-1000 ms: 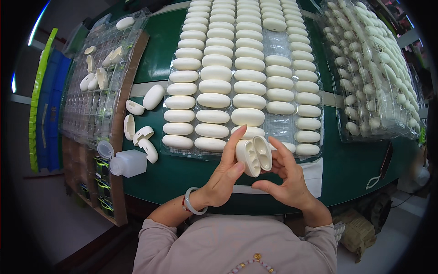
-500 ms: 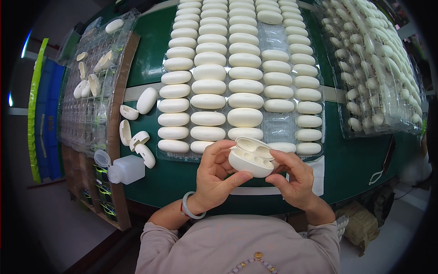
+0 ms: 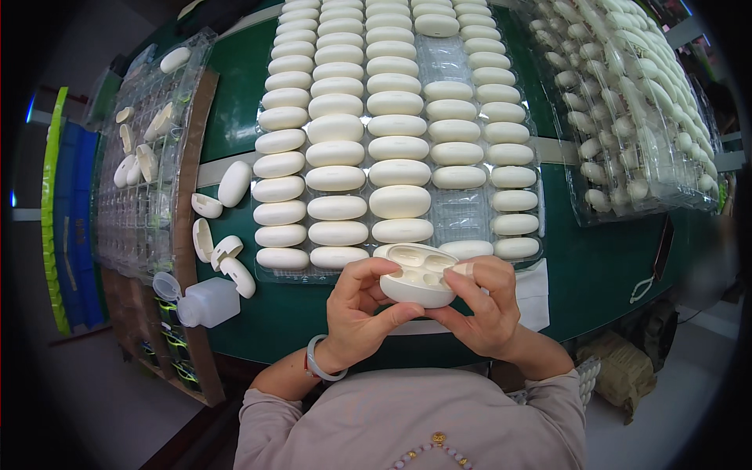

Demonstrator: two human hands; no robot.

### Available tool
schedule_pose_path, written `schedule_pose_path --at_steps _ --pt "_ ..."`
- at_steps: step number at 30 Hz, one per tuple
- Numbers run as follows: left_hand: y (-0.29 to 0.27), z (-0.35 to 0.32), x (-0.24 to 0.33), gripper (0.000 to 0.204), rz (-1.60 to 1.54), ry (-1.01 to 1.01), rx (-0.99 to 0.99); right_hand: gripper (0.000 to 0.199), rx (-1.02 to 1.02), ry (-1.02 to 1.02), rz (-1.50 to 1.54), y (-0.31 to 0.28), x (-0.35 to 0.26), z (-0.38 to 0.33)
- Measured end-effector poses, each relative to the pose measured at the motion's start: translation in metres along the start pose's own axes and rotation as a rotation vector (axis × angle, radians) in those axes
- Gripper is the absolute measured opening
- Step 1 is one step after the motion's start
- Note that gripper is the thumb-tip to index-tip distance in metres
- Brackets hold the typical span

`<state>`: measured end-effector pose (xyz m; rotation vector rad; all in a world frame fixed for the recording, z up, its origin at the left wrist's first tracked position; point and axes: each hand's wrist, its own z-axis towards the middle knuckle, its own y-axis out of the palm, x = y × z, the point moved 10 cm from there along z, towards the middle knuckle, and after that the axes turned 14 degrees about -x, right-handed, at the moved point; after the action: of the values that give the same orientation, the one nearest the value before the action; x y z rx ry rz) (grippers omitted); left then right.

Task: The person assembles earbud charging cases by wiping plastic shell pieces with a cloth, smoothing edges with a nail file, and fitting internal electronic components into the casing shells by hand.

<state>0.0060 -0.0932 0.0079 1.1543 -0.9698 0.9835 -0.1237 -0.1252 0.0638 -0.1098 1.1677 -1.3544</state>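
Both hands, left hand point(image 3: 356, 309) and right hand point(image 3: 486, 309), pinch one open white case point(image 3: 417, 276) together, cavities tilted up for viewing.

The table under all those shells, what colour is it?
Dark green table, seen best in the head view.

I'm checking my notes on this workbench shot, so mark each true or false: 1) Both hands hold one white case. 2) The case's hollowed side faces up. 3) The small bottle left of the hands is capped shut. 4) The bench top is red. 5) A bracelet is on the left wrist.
1) True: the left hand and right hand both grip the case.
2) True: its moulded hollows face the camera.
3) False: the bottle lies with its flip cap open.
4) False: the bench is green.
5) True: the bracelet circles the left wrist.
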Motion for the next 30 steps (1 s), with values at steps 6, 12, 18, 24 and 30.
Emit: schedule_pose_path --at_steps 6,12,18,24,30 --pt "-0.003 0.005 0.004 0.045 0.207 -0.047 0.017 0.05 -0.051 0.022 -0.124 0.005 -0.002 0.0" --pt "0.0 -0.002 -0.003 0.037 0.353 -0.033 -0.006 0.044 -0.118 -0.015 -0.17 0.017 -0.007 0.002" --pt "-0.002 -0.001 -0.009 0.033 0.396 -0.043 0.04 0.04 -0.079 -0.045 -0.215 0.02 -0.006 -0.003" --pt "-0.006 0.003 -0.006 0.032 0.415 -0.021 0.091 0.04 -0.024 -0.036 -0.224 0.024 -0.001 -0.004" --pt "-0.006 0.0 0.0 0.045 0.365 0.062 0.103 0.047 0.015 -0.043 -0.229 0.019 -0.006 -0.004"
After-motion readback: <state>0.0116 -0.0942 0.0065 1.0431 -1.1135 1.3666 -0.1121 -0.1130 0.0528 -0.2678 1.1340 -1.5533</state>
